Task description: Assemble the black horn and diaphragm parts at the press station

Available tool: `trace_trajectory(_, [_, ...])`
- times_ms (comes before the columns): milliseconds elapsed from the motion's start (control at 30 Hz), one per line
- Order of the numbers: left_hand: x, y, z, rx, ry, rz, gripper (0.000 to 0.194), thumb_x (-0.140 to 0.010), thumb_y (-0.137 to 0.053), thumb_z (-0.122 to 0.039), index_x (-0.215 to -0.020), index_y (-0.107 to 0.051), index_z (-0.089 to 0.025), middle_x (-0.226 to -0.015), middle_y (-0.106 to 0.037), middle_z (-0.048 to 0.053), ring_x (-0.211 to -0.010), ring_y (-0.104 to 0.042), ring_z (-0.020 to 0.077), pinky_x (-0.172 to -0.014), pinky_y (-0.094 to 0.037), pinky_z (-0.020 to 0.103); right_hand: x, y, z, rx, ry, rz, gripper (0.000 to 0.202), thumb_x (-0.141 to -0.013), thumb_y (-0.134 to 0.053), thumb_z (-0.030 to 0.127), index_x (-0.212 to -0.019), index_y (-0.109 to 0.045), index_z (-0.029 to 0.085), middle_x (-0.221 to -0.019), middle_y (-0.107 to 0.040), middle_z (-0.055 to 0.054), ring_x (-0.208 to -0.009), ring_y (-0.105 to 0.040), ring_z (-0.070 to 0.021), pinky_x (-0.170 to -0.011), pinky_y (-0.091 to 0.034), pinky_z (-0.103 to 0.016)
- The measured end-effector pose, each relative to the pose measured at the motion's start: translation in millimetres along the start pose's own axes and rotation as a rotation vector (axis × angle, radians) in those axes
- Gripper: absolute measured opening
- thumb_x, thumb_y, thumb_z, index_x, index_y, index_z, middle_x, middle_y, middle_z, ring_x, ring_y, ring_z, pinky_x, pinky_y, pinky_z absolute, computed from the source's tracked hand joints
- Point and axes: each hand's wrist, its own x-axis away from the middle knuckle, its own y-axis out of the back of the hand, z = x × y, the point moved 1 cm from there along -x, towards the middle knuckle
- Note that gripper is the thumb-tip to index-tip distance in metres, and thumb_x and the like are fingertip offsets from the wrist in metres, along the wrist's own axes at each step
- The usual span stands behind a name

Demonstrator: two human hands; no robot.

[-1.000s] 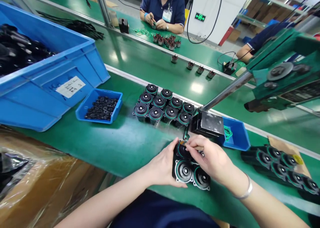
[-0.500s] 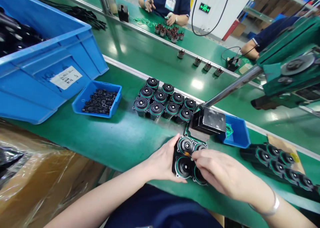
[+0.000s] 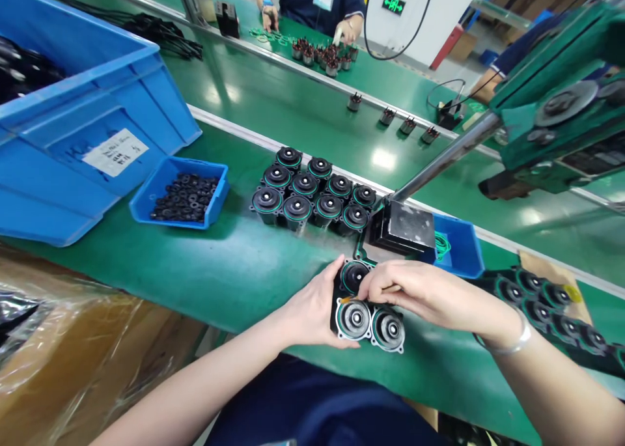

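A cluster of black round housings with green sealing rings stands on the bench before me. My left hand is closed around its left side, thumb at the back and fingers at the front. Over the cluster, my right hand pinches a thin brush-like tool whose orange tip lies at the rear edge of the front left housing. The two front housings look greyish inside, and the rear left one looks black. My right hand hides most of the rear right housing.
More housings stand in rows behind, others at right. A small blue bin holds black washers; another blue bin holds green rings. A large blue crate, black block and green press flank the bench. A co-worker sits opposite.
My right hand has moved back and left, taking the orange tip leftward. The front housings now look grey instead of black; the rear left one looks darker. The co-worker's hands have shifted.
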Motion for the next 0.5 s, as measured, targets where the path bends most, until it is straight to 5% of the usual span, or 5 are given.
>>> trace_trajectory(200, [-2,3.3,-4,-0.013,-0.015,0.009,0.148,-0.054,-0.090,-0.047,-0.150,0.019,-0.021,-0.154,-0.024,0.029,-0.139,-0.036,0.0474,-0.107,-0.042,0.063,18,-2,9,0.104,-0.105,-0.035,0.018,-0.103,-0.041,0.030,-0.104,-0.055,0.020,-0.098,-0.067,-0.005,-0.085,-0.064,-0.0137,-0.075,-0.052,-0.026])
trace_trajectory(367, [-6,4.2,-8,0.001,-0.061,-0.008,0.137,-0.060,-0.087,-0.041,-0.151,0.014,-0.022,-0.150,-0.030,0.025,-0.137,-0.040,0.0454,-0.107,-0.042,0.062,37,-33,17,0.051,-0.234,-0.135,0.011,-0.101,-0.048,0.031,-0.104,-0.052,0.021,-0.088,-0.067,-0.001,-0.072,-0.063,-0.0111,-0.066,-0.051,-0.023])
trace_trajectory(500, [-6,2.7,-9,0.016,-0.116,-0.036,0.130,-0.065,-0.084,-0.042,-0.151,0.011,-0.021,-0.150,-0.028,0.026,-0.138,-0.037,0.0457,-0.106,-0.042,0.063,36,-57,23,-0.055,-0.194,-0.300,0.007,-0.097,-0.056,0.026,-0.099,-0.052,0.021,-0.089,-0.069,-0.001,-0.072,-0.066,-0.0094,-0.067,-0.053,-0.020])
